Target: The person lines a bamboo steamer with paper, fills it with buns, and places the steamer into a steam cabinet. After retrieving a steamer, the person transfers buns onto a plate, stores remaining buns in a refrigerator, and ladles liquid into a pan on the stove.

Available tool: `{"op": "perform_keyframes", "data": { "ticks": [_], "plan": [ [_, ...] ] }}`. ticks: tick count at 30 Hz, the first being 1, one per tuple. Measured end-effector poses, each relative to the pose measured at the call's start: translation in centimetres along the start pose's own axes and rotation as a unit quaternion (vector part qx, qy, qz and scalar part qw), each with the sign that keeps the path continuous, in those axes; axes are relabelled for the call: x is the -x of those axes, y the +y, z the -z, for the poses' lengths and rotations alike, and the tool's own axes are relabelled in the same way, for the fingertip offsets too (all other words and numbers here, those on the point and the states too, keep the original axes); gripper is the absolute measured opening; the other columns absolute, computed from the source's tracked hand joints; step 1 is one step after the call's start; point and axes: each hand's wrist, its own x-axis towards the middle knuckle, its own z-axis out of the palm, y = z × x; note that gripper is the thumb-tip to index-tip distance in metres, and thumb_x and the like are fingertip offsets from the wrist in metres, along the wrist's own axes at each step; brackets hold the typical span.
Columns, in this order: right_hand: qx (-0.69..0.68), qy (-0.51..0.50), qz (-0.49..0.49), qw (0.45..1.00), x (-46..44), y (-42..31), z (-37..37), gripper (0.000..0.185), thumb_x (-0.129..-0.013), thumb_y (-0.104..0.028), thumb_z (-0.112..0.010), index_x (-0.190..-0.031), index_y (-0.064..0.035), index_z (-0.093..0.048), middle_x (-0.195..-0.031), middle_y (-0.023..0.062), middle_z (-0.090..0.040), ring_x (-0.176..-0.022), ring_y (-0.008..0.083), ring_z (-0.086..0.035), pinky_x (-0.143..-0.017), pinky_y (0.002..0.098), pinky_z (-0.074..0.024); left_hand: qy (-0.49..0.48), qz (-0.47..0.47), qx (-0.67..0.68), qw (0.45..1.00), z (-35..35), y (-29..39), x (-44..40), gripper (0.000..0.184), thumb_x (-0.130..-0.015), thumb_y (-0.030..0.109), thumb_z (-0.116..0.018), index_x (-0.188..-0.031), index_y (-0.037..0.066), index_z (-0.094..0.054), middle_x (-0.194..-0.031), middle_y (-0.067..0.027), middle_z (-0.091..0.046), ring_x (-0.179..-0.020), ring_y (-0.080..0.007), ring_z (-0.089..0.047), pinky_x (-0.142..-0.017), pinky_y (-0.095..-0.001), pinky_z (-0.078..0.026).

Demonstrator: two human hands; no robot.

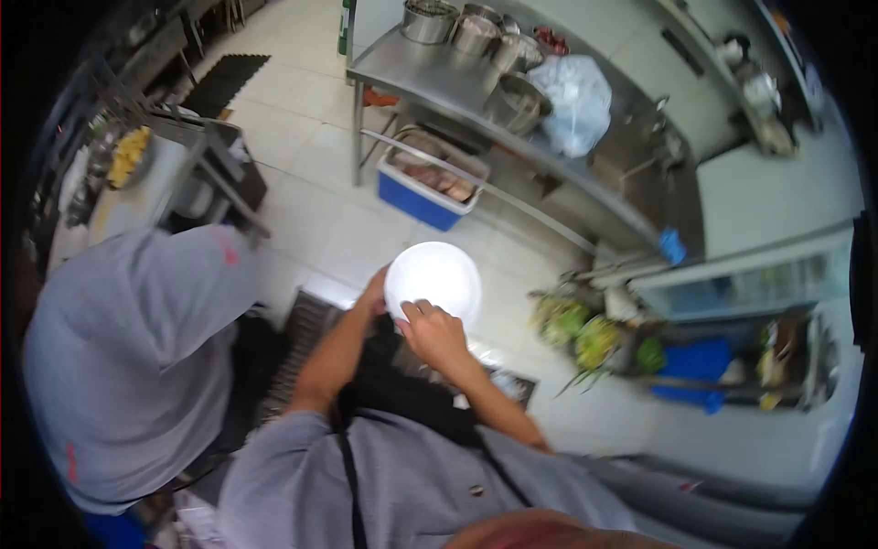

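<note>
A round white bowl (439, 274) is in front of my body, its wide face turned up toward me. My left hand (373, 293) grips its left edge, with the fingers partly hidden at the rim. At the near edge, my right hand (432, 333) has its fingers curled over the rim. Whether anything lies in the bowl cannot be made out, as its inside is bright white.
Close on my left stands a person in a grey shirt (155, 339). Ahead is a steel table (402, 69) with several pots (476, 37) and a plastic bag (576, 101). Below it sits a blue cooler (416, 203) of meat. Green vegetables (594, 343) lie at right.
</note>
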Motion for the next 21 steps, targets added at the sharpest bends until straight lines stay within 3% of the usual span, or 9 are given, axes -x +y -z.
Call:
{"op": "perform_keyframes", "data": {
  "ticks": [4, 6, 9, 10, 12, 14, 15, 18, 21],
  "plan": [
    [0.049, 0.328, -0.071, 0.941, -7.0, 10.3, 3.7, 0.045, -0.082, -0.023, -0.071, -0.119, -0.0011, -0.058, -0.108, 0.0194, -0.058, -0.104, 0.0352, -0.054, -0.091, 0.0463, -0.0450, -0.010, -0.013, -0.123, 0.992, -0.7, 5.0, -10.9, 0.037, -0.097, 0.017, -0.050, -0.131, 0.002, -0.053, -0.121, -0.0130, -0.063, -0.100, -0.0226, -0.066, -0.086, -0.0364, -0.055],
    [-0.041, 0.350, -0.141, 0.925, -8.6, 14.5, 4.4, 0.054, -0.083, -0.024, -0.072, -0.127, -0.0002, -0.053, -0.116, 0.0217, -0.055, -0.110, 0.0365, -0.051, -0.100, 0.0443, -0.0391, -0.043, 0.027, -0.156, 0.987, -2.5, 8.5, -14.2, 0.037, -0.097, 0.020, -0.053, -0.129, 0.002, -0.056, -0.121, -0.0123, -0.063, -0.099, -0.0207, -0.066, -0.086, -0.0358, -0.055],
    [-0.369, 0.256, -0.236, 0.862, -10.2, 19.2, 0.7, 0.052, -0.091, -0.024, -0.063, -0.134, 0.0009, -0.047, -0.128, 0.0194, -0.052, -0.119, 0.0323, -0.049, -0.103, 0.0404, -0.0373, -0.105, 0.165, -0.147, 0.970, -0.7, 11.2, -19.0, 0.042, -0.093, 0.025, -0.060, -0.128, 0.003, -0.057, -0.119, -0.0104, -0.064, -0.101, -0.0191, -0.065, -0.086, -0.0372, -0.055],
    [-0.451, 0.225, -0.240, 0.830, -11.5, 19.2, -0.2, 0.051, -0.093, -0.023, -0.060, -0.136, 0.0014, -0.045, -0.131, 0.0182, -0.051, -0.121, 0.0305, -0.048, -0.104, 0.0390, -0.0369, -0.112, 0.073, -0.199, 0.971, 0.1, 12.0, -19.3, 0.045, -0.091, 0.027, -0.063, -0.129, 0.003, -0.056, -0.118, -0.0094, -0.065, -0.101, -0.0189, -0.065, -0.087, -0.0387, -0.054],
    [-0.674, 0.213, -0.283, 0.649, -14.5, 17.9, -1.7, 0.056, -0.094, -0.021, -0.058, -0.140, 0.0044, -0.037, -0.131, 0.0186, -0.051, -0.118, 0.0266, -0.052, -0.100, 0.0367, -0.0408, -0.012, 0.072, -0.138, 0.988, 0.9, 14.3, -19.8, 0.046, -0.092, 0.024, -0.063, -0.131, 0.002, -0.055, -0.123, -0.0096, -0.062, -0.105, -0.0198, -0.063, -0.089, -0.0394, -0.053],
    [-0.735, 0.211, -0.241, 0.598, -19.4, 15.5, -0.1, 0.054, -0.092, -0.020, -0.059, -0.136, 0.0065, -0.041, -0.131, 0.0207, -0.051, -0.116, 0.0274, -0.054, -0.099, 0.0366, -0.0414, -0.047, -0.013, -0.339, 0.940, 0.3, 20.3, -18.4, 0.045, -0.093, 0.023, -0.062, -0.132, 0.002, -0.054, -0.124, -0.0097, -0.062, -0.106, -0.0204, -0.062, -0.089, -0.0393, -0.052],
    [-0.745, 0.198, -0.228, 0.595, -22.0, 15.6, -1.1, 0.054, -0.092, -0.020, -0.059, -0.136, 0.0065, -0.041, -0.131, 0.0207, -0.051, -0.116, 0.0274, -0.054, -0.099, 0.0366, -0.0414, -0.051, -0.042, -0.405, 0.912, 0.8, 22.7, -18.0, 0.045, -0.093, 0.022, -0.061, -0.132, 0.002, -0.053, -0.124, -0.0098, -0.061, -0.107, -0.0206, -0.062, -0.089, -0.0393, -0.052],
    [-0.609, 0.125, -0.200, 0.757, -31.4, 15.9, -3.2, 0.049, -0.089, -0.019, -0.063, -0.128, 0.0078, -0.049, -0.122, 0.0196, -0.057, -0.111, 0.0278, -0.055, -0.098, 0.0341, -0.0408, 0.007, 0.014, -0.184, 0.983, 6.2, 29.0, -19.3, 0.043, -0.094, 0.019, -0.060, -0.133, 0.002, -0.053, -0.124, -0.0109, -0.061, -0.106, -0.0220, -0.063, -0.089, -0.0382, -0.053],
    [-0.605, 0.078, -0.105, 0.785, -42.5, 13.5, -2.3, 0.049, -0.089, -0.018, -0.063, -0.128, 0.0075, -0.050, -0.117, 0.0178, -0.059, -0.109, 0.0262, -0.056, -0.097, 0.0336, -0.0408, 0.069, -0.052, -0.235, 0.968, 9.3, 38.1, -16.6, 0.042, -0.095, 0.019, -0.059, -0.133, 0.001, -0.052, -0.124, -0.0126, -0.061, -0.105, -0.0226, -0.063, -0.087, -0.0366, -0.054]
  ]
}}
